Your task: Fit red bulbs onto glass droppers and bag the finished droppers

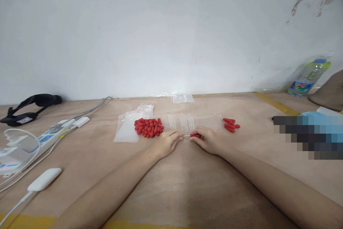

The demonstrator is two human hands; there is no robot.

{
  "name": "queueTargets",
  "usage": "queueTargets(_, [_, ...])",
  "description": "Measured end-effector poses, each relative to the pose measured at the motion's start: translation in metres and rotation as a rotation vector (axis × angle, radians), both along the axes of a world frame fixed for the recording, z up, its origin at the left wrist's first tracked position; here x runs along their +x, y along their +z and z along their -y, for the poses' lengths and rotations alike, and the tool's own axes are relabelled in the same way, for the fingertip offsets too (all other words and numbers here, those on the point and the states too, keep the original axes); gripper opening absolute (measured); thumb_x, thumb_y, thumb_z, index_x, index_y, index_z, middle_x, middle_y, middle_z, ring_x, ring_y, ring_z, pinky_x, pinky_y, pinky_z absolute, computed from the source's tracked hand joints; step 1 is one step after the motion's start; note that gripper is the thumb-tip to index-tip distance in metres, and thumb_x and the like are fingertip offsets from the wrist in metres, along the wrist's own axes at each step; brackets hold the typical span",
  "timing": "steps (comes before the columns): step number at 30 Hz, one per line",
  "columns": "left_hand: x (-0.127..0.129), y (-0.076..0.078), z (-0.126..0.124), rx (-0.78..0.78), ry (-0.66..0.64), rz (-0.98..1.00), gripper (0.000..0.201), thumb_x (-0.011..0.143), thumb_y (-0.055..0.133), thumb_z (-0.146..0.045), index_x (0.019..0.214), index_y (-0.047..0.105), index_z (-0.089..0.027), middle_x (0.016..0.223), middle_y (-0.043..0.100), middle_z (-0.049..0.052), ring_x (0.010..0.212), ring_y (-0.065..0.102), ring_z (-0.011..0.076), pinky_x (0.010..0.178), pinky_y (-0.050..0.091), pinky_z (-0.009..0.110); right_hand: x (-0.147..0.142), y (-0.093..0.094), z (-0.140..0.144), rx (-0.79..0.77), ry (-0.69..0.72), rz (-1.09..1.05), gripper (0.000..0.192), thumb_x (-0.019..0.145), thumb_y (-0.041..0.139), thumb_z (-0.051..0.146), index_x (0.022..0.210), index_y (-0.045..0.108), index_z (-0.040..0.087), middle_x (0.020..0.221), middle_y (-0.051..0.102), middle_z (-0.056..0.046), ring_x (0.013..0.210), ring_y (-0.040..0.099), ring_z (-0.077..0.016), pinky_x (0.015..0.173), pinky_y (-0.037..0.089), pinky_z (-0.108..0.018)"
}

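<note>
Both hands meet on the smooth plywood desk (187,186): the left hand (166,142) pinches a clear slim glass tube (185,135), the right hand (209,140) a red rubber bulb (195,135), before a row of clear tubes (191,122).

Clutter around the bench (80,157) edges
A power strip (50,134), white adapter (44,179) and black strap (29,109) lie left; a plastic bottle (308,76) lies far right by the wall (160,32).

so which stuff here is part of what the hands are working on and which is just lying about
In hand:
- left hand on a clear tube
- right hand holding a red cap
- row of clear tubes
- pile of red caps
- capped pieces

Lying about:
- plastic bags
- power strip
- white adapter
- black strap
- bottle
</note>
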State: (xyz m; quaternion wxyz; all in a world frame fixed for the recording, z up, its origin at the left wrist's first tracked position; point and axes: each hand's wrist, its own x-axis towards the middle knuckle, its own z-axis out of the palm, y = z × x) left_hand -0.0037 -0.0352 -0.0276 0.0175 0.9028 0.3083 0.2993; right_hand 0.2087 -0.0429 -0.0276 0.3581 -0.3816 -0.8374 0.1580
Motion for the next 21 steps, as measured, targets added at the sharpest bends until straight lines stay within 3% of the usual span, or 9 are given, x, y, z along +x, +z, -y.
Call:
queueTargets(14, [0.0038,-0.0038,-0.0012,0.006,-0.004,0.041,0.025,0.087,0.041,-0.022,0.111,0.045,-0.017,0.086,0.063,0.005,0.081,0.06,0.0157,0.073,0.049,0.029,-0.0085,-0.0064,-0.0044,0.101,0.043,0.086,0.014,0.082,0.047,0.027,0.082,0.058,0.018,0.075,0.057,-0.004,0.07,0.052,-0.0143,0.065,0.042,-0.027])
queueTargets(21, [0.0039,-0.005,-0.0013,0.021,0.004,0.07,0.027,0.087,0.042,-0.022,0.114,0.043,-0.018,0.087,0.064,0.005,0.082,0.06,0.0158,0.074,0.05,0.03,-0.0091,-0.0019,-0.0056,-0.008,0.083,-0.063,0.015,0.079,0.051,0.029,0.081,0.061,0.019,0.076,0.059,-0.004,0.072,0.054,-0.0145,0.067,0.043,-0.028])
